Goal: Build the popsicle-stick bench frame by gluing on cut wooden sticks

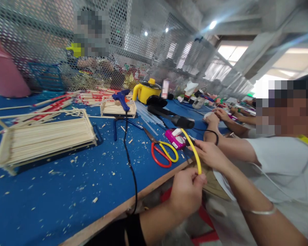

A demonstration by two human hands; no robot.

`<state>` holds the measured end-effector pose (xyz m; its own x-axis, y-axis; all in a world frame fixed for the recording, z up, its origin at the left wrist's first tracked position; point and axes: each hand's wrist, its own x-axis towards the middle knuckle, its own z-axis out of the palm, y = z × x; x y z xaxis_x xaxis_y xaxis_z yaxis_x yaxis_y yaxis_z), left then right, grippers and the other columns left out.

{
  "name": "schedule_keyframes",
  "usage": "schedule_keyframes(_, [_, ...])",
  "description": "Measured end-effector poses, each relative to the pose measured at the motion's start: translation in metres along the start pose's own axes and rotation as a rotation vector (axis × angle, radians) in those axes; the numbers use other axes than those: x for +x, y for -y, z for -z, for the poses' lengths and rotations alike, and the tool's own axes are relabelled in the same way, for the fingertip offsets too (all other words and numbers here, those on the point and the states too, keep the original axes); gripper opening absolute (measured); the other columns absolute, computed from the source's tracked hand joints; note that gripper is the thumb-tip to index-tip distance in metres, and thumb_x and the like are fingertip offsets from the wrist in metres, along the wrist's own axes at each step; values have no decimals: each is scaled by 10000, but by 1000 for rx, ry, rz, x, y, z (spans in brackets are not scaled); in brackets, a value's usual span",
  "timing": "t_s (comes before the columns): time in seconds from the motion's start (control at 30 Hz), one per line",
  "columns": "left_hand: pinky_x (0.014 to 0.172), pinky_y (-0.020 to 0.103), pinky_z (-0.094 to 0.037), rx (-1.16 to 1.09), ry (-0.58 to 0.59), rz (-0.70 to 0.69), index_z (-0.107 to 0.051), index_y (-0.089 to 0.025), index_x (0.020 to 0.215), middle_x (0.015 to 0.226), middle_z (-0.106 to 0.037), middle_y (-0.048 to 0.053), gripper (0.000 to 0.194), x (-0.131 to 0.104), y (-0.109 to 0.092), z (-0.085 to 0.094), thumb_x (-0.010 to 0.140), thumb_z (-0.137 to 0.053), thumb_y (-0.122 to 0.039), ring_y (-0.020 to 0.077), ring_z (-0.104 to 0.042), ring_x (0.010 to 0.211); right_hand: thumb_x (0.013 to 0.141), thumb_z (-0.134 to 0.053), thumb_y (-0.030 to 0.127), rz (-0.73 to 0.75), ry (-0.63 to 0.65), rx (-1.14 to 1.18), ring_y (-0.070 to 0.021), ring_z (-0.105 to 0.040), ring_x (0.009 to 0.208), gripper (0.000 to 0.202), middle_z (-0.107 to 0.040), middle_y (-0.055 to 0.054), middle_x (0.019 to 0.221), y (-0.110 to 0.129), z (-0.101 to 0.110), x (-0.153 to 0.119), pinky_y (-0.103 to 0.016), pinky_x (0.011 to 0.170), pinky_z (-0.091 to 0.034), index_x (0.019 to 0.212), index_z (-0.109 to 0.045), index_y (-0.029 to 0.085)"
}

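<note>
My left hand (187, 191), coming from a black sleeve at the bottom, is closed on one end of a yellow strip (195, 150). The strip curves up over a magenta power strip (175, 139) with white plugs at the table's edge. My right hand (212, 155), with a bangle on its wrist, reaches in from the lower right to the power strip's right side. Its fingers are bent near a dark piece; what they hold is too small to make out. Scissors (164, 153) with red and yellow handles lie just left of the power strip.
On the blue table (74, 191) are a stick frame (48, 136), a smaller one (118, 108), a blue glue gun (122, 99) with black cord, clear sticks (149, 115) and a yellow pot (147, 92). A person in a white shirt (274, 160) sits at right, arms on the table.
</note>
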<state>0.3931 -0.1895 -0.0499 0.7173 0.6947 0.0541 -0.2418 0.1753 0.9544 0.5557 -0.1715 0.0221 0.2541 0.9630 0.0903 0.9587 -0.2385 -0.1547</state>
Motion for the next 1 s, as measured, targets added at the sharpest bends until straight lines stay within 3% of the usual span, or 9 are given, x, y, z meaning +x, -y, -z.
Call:
schedule_keyframes(0.17, [740,306,-475,-8,-11,-10,-701,-173,860,824,-723,82,288,1,3,-2,849,-499,-378,225,-633,775,740,-567,627,-118,310,485,-94,-381,484,466,-465,28,546,-6,0,21,-225,449,-301,720,-600,162])
schedule_keyframes(0.3, [728,306,-479,-15,-11,-15,-693,-167,887,826,-724,87,285,2,5,-3,852,-499,-372,224,-634,765,668,-615,666,-278,442,719,-52,-210,423,518,-293,88,477,-3,7,29,-203,404,-156,750,-601,154])
schedule_keyframes(0.53, [708,281,-477,9,-2,-12,-691,-159,877,822,-723,84,299,3,6,-2,859,-497,-386,211,-629,755,692,-595,605,-359,551,654,-36,-163,389,447,-271,87,435,2,17,38,-195,390,-128,592,-472,187])
schedule_keyframes(0.7, [711,271,-477,79,3,-12,-685,-148,890,828,-721,75,288,2,5,-1,867,-491,-359,199,-625,762,713,-587,567,-402,553,583,-33,-174,365,406,-280,86,424,8,20,43,-187,376,-132,660,-551,167])
schedule_keyframes(0.9, [692,262,-474,84,6,-26,-683,-156,882,812,-716,65,280,2,7,-2,874,-481,-350,188,-626,743,762,-513,659,-405,532,416,-47,-213,348,522,-304,70,421,23,22,42,-205,361,-149,707,-598,147])
schedule_keyframes(1.0, [692,264,-472,63,4,-21,-680,-154,908,809,-714,64,269,2,8,-2,871,-484,-335,187,-625,743,788,-441,692,-377,555,325,-66,-282,354,574,-386,30,421,23,23,46,-220,373,-196,675,-607,154])
